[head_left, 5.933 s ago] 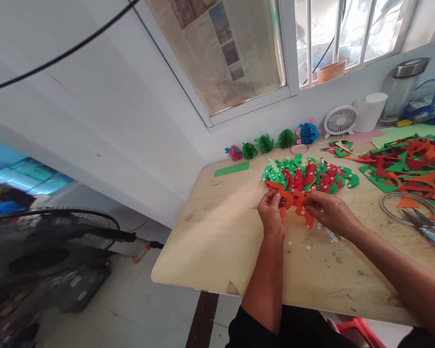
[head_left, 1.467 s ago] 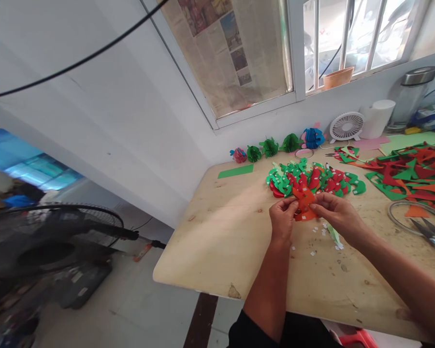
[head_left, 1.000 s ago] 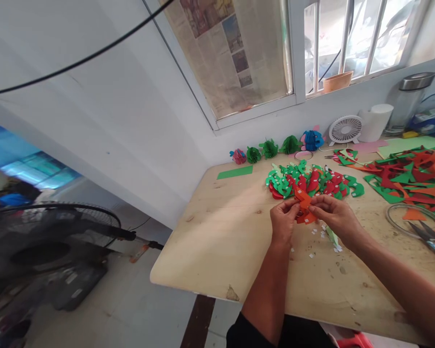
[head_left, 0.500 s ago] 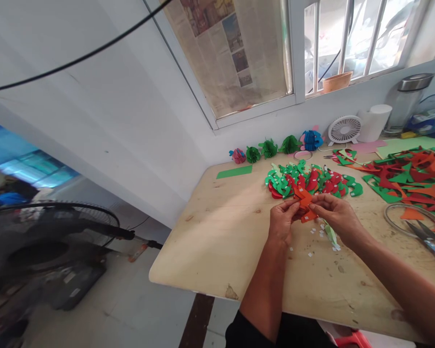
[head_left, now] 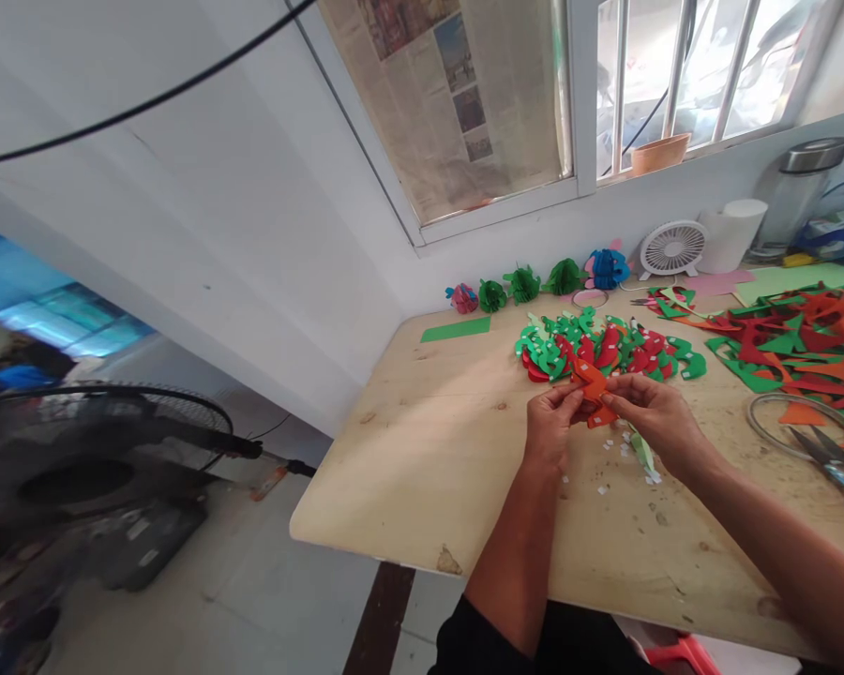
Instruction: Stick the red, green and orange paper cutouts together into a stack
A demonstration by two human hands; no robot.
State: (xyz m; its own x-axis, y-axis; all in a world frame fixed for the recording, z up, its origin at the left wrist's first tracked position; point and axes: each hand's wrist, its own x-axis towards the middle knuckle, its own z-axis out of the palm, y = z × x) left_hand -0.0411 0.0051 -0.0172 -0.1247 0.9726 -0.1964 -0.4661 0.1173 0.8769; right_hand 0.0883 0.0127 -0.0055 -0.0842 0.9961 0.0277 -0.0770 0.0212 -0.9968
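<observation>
An orange paper cutout point(head_left: 591, 382) with small white squares stuck on it is held above the table. My left hand point(head_left: 550, 422) pinches its left side between thumb and fingers. On its right side my right hand point(head_left: 651, 411) grips the edge, thumb on top. Just behind lies a pile of green and red paper cutouts point(head_left: 609, 347), many bearing white squares. Small white squares point(head_left: 603, 489) and a pale green strip point(head_left: 641, 450) lie on the wood below my hands. My fingers partly cover the cutout.
Paper scraps point(head_left: 816, 328) heap at the right, beside scissors point(head_left: 834, 459) and a tape-like ring point(head_left: 752, 412). Along the wall stand folded paper figures point(head_left: 522, 284), a small white fan point(head_left: 673, 249) and a glass bottle point(head_left: 802, 202). A green paper strip point(head_left: 456, 329) lies far left.
The camera view has shifted slightly. Both hands keep their hold on the orange cutout, with barely any visible movement of it.
</observation>
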